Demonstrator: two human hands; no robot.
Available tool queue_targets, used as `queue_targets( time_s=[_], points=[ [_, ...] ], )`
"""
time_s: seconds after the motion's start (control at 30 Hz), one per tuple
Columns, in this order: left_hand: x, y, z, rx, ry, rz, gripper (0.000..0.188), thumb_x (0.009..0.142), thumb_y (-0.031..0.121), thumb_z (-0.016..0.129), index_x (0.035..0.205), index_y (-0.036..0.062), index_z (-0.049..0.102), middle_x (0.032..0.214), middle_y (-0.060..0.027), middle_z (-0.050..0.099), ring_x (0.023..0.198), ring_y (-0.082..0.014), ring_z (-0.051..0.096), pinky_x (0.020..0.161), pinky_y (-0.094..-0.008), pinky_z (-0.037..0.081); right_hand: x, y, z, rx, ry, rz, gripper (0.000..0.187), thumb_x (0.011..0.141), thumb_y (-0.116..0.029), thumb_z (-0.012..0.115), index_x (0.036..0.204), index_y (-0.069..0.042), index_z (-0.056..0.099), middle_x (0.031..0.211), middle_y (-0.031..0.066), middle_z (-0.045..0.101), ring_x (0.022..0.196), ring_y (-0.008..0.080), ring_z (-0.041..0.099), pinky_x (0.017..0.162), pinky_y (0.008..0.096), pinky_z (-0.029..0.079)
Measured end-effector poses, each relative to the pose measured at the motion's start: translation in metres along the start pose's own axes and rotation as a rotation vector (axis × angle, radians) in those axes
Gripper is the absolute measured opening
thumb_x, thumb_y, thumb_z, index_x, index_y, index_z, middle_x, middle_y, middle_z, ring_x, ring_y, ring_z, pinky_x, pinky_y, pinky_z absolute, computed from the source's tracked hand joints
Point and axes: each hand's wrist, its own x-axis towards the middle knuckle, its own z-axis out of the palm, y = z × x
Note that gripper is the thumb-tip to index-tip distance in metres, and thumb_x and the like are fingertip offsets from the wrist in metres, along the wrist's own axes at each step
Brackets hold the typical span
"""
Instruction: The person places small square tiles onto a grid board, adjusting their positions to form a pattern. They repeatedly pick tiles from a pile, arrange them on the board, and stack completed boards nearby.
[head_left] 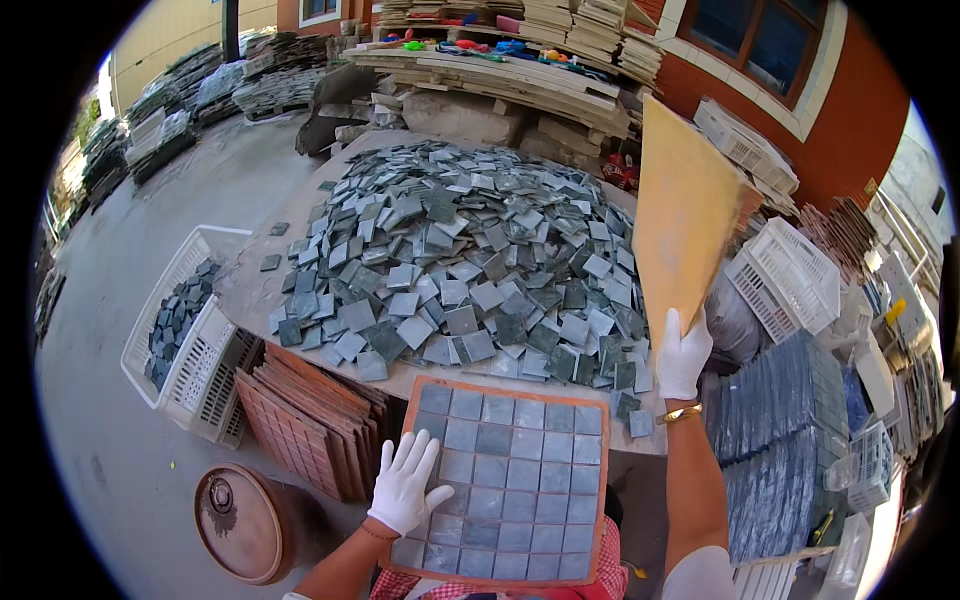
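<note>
An orange-brown grid tray [607,440] rests on my lap, its cells filled with square grey-green stone tiles [525,443]. My left hand [408,485], in a white glove, lies flat with fingers spread on the tray's left side, over some of the tiles. At the right, my gloved right hand [684,358] grips the lower edge of a thin yellowish board [688,195] and holds it raised on end. Beyond the tray, a big heap of loose stone tiles [470,260] covers much of the table [245,290].
Left of the table stand a white plastic crate [190,400] of small tiles, a stack of empty grid trays [300,420] and a brown drum [240,520]. Wrapped tile sheets [780,440] are piled on the right, below another white crate [785,278]. Stacked slabs [500,75] stand behind.
</note>
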Motion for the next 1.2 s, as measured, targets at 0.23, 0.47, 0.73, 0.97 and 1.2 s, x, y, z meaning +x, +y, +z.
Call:
queue_targets(
  time_s=[0.23,0.47,0.73,0.97,1.2],
  points=[
    [0.056,-0.007,0.015,0.112,-0.010,-0.010,0.081,0.082,0.056,0.063,0.141,0.0039,0.044,0.147,-0.0155,0.043,0.139,-0.0317,0.035,0.113,-0.0568,0.021,-0.007,0.055,0.059,-0.375,-0.262,-0.407,0.054,0.082,0.003,0.056,0.133,-0.012,0.053,0.126,0.0132,0.060,0.107,0.0336,0.062,0.087,0.0404,0.052],
    [0.102,0.057,0.038,0.002,-0.120,0.329,0.082,0.086,0.059,0.055,0.143,0.0029,0.040,0.150,-0.0146,0.040,0.140,-0.0306,0.035,0.115,-0.0529,0.022,-0.026,0.074,0.093,-0.506,-0.526,-0.534,0.055,0.082,-0.003,0.060,0.136,-0.012,0.048,0.129,0.0181,0.053,0.122,0.0353,0.050,0.098,0.0427,0.043],
    [0.112,0.088,0.062,0.044,-0.173,0.211,0.074,0.087,0.052,0.058,0.143,0.0063,0.041,0.152,-0.0119,0.037,0.141,-0.0269,0.033,0.116,-0.0512,0.018,-0.029,0.028,0.066,-0.193,-0.704,-0.377,0.057,0.080,-0.009,0.068,0.134,-0.007,0.049,0.133,0.0181,0.052,0.122,0.0357,0.050,0.102,0.0433,0.041],
    [0.107,0.090,0.061,-0.020,-0.173,0.293,0.065,0.088,0.042,0.060,0.142,0.0081,0.045,0.148,-0.0102,0.043,0.138,-0.0278,0.038,0.114,-0.0526,0.023,-0.112,0.027,0.026,-0.056,-0.659,-0.214,0.050,0.084,-0.017,0.068,0.129,-0.003,0.052,0.130,0.0182,0.054,0.117,0.0375,0.052,0.100,0.0440,0.043],
    [0.101,0.090,0.068,-0.029,-0.115,0.233,0.067,0.084,0.039,0.064,0.140,0.0072,0.046,0.148,-0.0105,0.044,0.138,-0.0259,0.038,0.115,-0.0511,0.023,-0.191,0.012,-0.011,-0.513,-0.850,-0.162,0.078,0.080,-0.041,0.072,0.139,0.001,0.042,0.145,0.0210,0.041,0.139,0.0367,0.033,0.112,0.0549,0.026]
  ],
)
